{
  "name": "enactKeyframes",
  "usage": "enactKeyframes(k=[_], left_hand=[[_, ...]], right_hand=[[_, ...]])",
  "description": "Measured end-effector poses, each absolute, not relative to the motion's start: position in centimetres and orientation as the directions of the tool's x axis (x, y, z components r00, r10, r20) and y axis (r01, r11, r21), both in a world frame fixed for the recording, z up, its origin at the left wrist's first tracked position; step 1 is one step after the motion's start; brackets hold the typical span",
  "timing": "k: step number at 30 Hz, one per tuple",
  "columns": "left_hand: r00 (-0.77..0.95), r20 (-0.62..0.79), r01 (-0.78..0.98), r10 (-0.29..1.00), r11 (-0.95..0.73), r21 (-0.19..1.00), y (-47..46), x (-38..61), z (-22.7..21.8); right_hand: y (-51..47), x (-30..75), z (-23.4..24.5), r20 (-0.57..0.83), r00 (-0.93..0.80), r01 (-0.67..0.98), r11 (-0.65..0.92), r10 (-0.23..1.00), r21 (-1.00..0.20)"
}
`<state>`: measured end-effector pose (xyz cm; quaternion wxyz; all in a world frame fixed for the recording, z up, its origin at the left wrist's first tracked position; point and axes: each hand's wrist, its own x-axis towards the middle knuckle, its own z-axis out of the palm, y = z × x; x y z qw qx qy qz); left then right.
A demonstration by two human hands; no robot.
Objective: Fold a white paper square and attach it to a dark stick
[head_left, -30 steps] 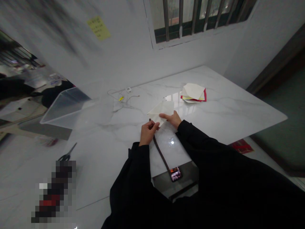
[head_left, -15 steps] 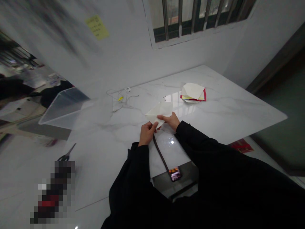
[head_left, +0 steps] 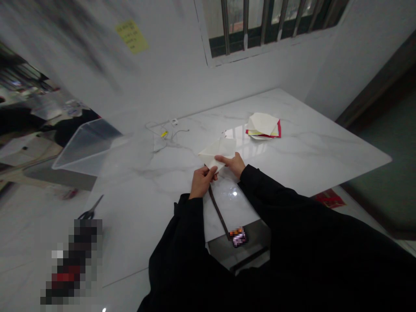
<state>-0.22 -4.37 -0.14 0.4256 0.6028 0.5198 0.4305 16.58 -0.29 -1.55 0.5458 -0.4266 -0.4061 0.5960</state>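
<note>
Pinching pointed cream paper (head_left: 218,150), 2 hands (head_left: 199,183) (head_left: 237,164) work above a glossy tabletop (head_left: 302,143).

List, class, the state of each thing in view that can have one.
Cream paper: folded, held in both hands
Left hand: pinching paper, thumb on top
Right hand: holding paper, thumb on top
Paper pile: loosely stacked
Scissors: lying down, blades apparently closed
Cable: loosely tangled
Yellow note: stuck to the wall
Plastic bin: contents unclear
Window: barred

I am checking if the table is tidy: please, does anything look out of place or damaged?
Only mild untidiness: a thin cable with a yellow part lies in loose loops near the wall, and the paper pile is uneven, its layers misaligned. The held pale sheet shows no visible tear.
</note>
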Motion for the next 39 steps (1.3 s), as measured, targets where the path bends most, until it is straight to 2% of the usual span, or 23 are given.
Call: enactKeyframes(k=[18,22,26,32,39], left_hand=[[0.069,0.090,0.380,0.994,-0.110,0.918,-4.9,0.0,0.3],[0.066,0.110,0.282,0.992,-0.124,0.951,-4.5,-0.1,0.7],[-0.109,0.220,0.170,0.969,-0.200,0.965,-2.8,-0.5,1.4],[-0.194,0.317,0.216,0.928,-0.274,0.937,-1.0,-1.2,1.8],[-0.240,0.201,-0.041,0.950,-0.217,0.975,-0.9,-0.9,1.0]], right_hand=[[0.3,16.5,-2.2,-0.118,-0.024,-0.366,-0.119,0.993,-0.923],[0.2,16.5,-2.1,-0.138,-0.006,-0.385,-0.130,0.990,-0.914],[0.1,16.5,-1.9,-0.137,-0.009,-0.353,-0.131,0.991,-0.926],[0.3,16.5,-2.2,-0.097,-0.019,-0.334,-0.097,0.995,-0.938],[0.3,16.4,-2.3,-0.047,-0.031,-0.303,-0.055,0.998,-0.951]])
